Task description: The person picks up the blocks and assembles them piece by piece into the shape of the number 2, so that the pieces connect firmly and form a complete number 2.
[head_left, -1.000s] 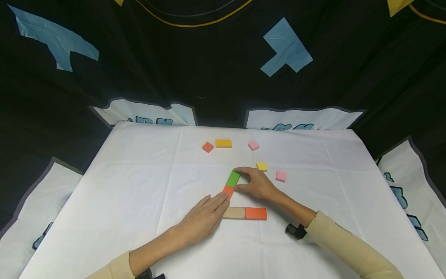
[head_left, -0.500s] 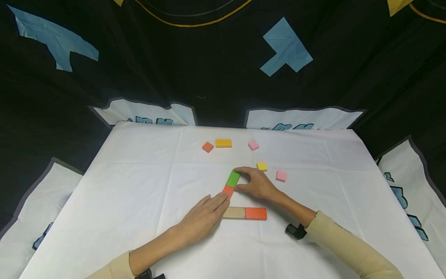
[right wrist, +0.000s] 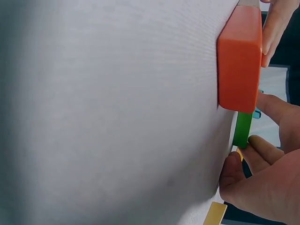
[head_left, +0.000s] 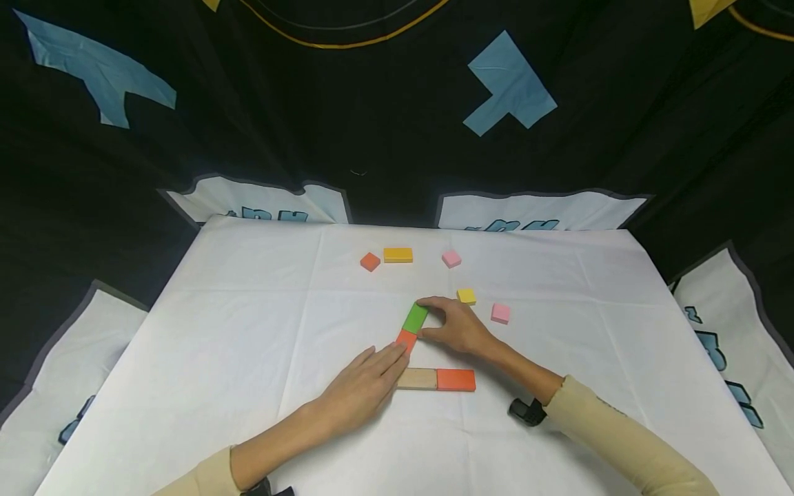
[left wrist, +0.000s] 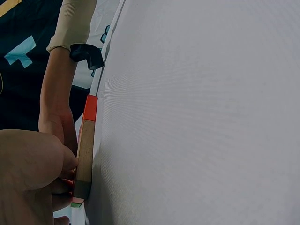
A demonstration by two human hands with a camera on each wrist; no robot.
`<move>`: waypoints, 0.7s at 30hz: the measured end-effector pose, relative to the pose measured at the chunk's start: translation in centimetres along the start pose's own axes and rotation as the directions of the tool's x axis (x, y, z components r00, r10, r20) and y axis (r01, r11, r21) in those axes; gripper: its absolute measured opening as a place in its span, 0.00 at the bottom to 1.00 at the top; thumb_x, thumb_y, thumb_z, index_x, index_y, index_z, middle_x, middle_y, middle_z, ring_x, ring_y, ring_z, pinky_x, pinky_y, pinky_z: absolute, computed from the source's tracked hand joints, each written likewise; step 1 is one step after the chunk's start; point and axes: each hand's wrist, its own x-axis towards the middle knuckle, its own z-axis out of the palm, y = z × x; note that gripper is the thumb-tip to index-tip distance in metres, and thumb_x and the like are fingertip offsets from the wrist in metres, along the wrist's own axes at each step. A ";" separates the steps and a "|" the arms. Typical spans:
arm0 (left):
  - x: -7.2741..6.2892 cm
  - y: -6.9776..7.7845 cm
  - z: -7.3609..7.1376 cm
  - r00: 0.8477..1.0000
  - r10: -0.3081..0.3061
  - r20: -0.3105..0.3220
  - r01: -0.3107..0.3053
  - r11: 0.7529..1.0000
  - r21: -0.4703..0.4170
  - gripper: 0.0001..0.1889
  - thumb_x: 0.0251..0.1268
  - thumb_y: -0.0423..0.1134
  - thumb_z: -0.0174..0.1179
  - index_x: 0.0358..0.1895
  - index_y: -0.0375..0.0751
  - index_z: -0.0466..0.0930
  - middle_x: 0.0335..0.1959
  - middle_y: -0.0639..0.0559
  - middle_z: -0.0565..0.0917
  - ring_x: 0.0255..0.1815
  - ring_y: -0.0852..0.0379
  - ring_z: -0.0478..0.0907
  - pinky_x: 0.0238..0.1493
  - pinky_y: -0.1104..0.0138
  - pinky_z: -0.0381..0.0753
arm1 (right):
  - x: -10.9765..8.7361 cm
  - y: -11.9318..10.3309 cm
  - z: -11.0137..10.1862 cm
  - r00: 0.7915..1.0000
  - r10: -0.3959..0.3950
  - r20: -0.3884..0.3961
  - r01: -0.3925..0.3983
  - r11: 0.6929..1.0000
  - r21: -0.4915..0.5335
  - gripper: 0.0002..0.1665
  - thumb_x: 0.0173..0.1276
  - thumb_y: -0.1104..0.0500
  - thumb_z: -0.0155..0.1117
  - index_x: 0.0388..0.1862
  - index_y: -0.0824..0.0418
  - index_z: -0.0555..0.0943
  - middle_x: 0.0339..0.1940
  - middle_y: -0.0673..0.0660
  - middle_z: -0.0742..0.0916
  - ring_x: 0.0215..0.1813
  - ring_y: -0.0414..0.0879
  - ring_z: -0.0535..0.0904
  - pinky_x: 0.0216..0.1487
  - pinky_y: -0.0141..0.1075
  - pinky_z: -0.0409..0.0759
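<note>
A slanted row of a green block and an orange block lies end to end on the white table. My right hand holds the green block, forefinger at its far end and thumb near the joint. With extended fingers, my left hand rests on the orange block's near part and hides some of it. Below them, a plain wooden block and a second orange block form a level row, its left end behind my left hand. The right wrist view shows this orange block close up.
Farther back lie a small orange block, a long yellow block and a pink block. A small yellow block sits just behind my right hand, with another pink block to its right. A dark curtain hangs behind.
</note>
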 end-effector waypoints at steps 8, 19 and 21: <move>0.0 0.1 0.0 1.000 -0.019 0.020 0.019 1.000 -0.008 0.24 0.76 0.39 0.55 0.70 0.33 0.70 0.72 0.42 0.69 0.72 0.48 0.66 0.69 0.50 0.66 | -0.3 0.3 -0.2 1.000 0.003 -0.010 -0.003 1.000 0.000 0.35 0.59 0.58 0.78 0.66 0.58 0.78 0.66 0.55 0.80 0.69 0.51 0.72 0.68 0.45 0.70; 0.0 0.1 0.1 1.000 -0.016 0.019 0.016 1.000 -0.010 0.24 0.76 0.39 0.55 0.70 0.33 0.70 0.72 0.42 0.69 0.72 0.48 0.66 0.69 0.51 0.66 | -0.7 1.6 -3.9 0.985 0.056 -0.162 -0.045 0.997 0.069 0.29 0.63 0.58 0.75 0.63 0.59 0.81 0.60 0.59 0.82 0.59 0.55 0.76 0.61 0.50 0.76; 0.0 0.1 0.1 1.000 -0.008 0.008 0.008 1.000 -0.005 0.24 0.75 0.39 0.56 0.70 0.33 0.71 0.71 0.41 0.70 0.72 0.48 0.66 0.69 0.51 0.67 | -0.7 2.0 -4.7 0.982 0.078 -0.171 -0.069 0.996 0.057 0.28 0.63 0.58 0.75 0.63 0.60 0.81 0.62 0.59 0.82 0.61 0.55 0.75 0.62 0.51 0.75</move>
